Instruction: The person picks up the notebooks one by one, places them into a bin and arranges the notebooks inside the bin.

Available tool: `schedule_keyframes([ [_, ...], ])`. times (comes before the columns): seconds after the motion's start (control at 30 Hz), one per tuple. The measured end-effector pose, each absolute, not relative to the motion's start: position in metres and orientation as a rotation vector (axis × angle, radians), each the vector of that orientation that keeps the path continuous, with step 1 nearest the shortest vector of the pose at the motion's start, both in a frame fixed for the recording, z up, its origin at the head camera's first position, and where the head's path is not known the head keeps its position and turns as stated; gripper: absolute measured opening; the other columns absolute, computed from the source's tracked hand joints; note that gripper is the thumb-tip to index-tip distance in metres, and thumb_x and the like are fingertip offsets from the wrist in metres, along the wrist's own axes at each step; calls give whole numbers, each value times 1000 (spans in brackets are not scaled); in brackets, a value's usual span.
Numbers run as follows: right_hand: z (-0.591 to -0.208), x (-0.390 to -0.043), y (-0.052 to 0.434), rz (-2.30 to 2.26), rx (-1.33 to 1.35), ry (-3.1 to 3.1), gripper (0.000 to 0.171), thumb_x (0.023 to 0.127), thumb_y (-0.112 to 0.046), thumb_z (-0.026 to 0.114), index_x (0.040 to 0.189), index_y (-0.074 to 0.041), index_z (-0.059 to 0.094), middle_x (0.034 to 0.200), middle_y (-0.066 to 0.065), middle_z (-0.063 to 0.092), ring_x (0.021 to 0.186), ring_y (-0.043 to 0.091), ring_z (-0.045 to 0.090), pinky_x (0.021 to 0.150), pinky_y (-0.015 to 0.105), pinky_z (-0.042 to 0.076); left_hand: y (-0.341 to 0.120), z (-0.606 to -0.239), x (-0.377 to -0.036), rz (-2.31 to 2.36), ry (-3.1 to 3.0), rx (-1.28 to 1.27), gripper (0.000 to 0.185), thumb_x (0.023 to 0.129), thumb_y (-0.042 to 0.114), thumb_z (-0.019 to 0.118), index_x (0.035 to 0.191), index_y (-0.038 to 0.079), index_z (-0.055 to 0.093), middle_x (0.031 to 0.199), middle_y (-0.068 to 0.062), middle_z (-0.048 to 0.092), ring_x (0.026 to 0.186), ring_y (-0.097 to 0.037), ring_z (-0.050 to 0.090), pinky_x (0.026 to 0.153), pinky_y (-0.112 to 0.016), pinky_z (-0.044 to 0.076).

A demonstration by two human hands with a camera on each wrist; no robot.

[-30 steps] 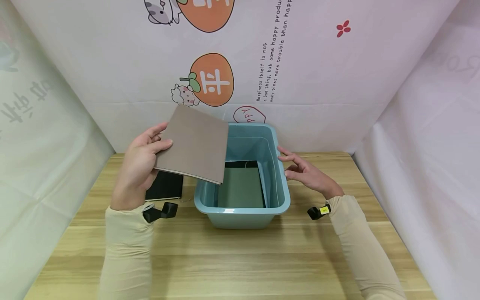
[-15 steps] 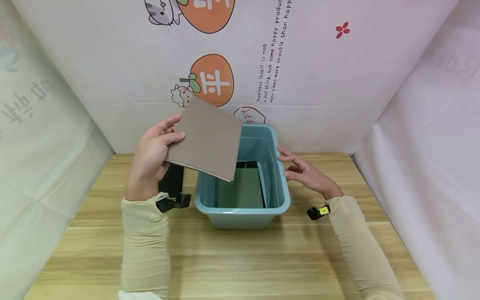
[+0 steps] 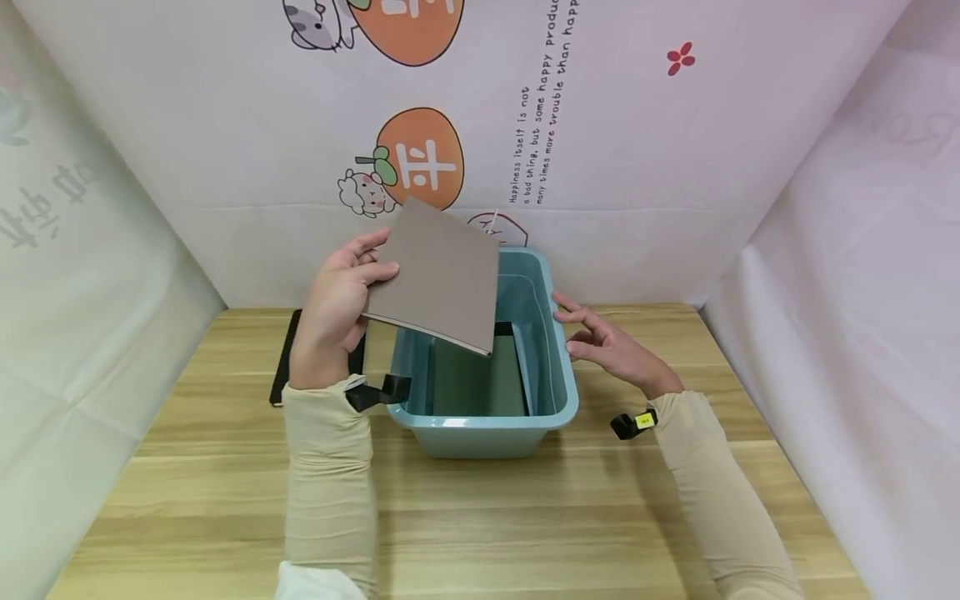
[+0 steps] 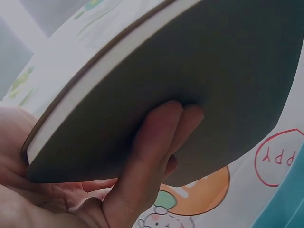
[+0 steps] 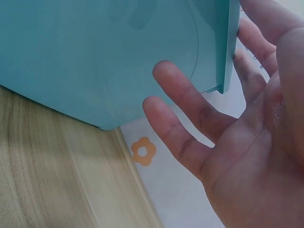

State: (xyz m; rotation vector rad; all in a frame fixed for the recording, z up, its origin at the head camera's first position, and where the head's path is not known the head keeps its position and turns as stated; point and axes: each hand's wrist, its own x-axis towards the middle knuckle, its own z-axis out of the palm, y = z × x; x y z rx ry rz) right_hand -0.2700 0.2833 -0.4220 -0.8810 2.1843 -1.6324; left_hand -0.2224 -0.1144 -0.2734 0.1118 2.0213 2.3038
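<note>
My left hand (image 3: 341, 304) grips a thin brown-covered notebook (image 3: 438, 275) by its left edge, thumb on top and fingers (image 4: 156, 137) underneath. The notebook (image 4: 190, 71) hangs tilted above the left half of a light blue plastic bin (image 3: 558, 408). Inside the bin a greenish flat item (image 3: 480, 379) lies on the bottom with something black (image 3: 504, 328) behind it. My right hand (image 3: 603, 342) is held with fingers spread beside the bin's right rim; in the right wrist view the hand (image 5: 223, 133) sits close to the bin wall (image 5: 109, 57), holding nothing.
A black flat book (image 3: 287, 358) lies on the wooden table (image 3: 480, 517) left of the bin, partly hidden by my left arm. White printed cloth walls (image 3: 600, 150) close in the back and both sides. Black wrist mounts show at both cuffs.
My left hand has carried the notebook to the right, from beside the bin's left rim to further over the bin. The right hand has stayed by the right rim.
</note>
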Motion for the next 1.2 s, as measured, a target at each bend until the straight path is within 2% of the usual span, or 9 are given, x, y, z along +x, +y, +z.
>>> schedule_keyframes([
  [0.13,-421,-269,282,-1634,-899,2183,50,104,-9,57,152,-9,41,175,-2,8,124,22,60,93,30,59,-109,-280,-229,2310,1982,105,56,104,4,50,158,12,34,108,3,58,81,-4,71,70,-21,60],
  [0.27,-422,-269,281,-1643,-905,2167,50,104,-8,57,152,-8,41,175,-1,8,126,18,61,93,31,59,-104,-286,-234,2309,1957,85,56,104,5,50,157,12,35,108,3,58,82,-5,71,70,-21,60],
  [0.53,-423,-270,282,-1634,-898,2179,50,105,-10,56,152,-9,41,175,-3,8,119,25,63,93,30,59,-90,-295,-241,2292,1943,52,54,103,7,53,155,15,39,109,3,60,86,-7,69,71,-24,59],
  [1.0,-420,-268,280,-1647,-875,2172,50,104,-10,57,152,-8,41,174,-3,8,116,21,65,93,30,58,-66,-302,-242,2268,1994,32,55,102,4,53,154,12,39,105,0,57,91,-12,64,75,-22,57],
  [1.2,-422,-269,281,-1652,-876,2172,50,105,-10,56,152,-8,40,175,-3,7,115,21,64,93,30,58,-63,-303,-242,2217,2050,7,57,99,4,51,154,11,39,118,-6,58,95,-15,63,72,-22,55],
])
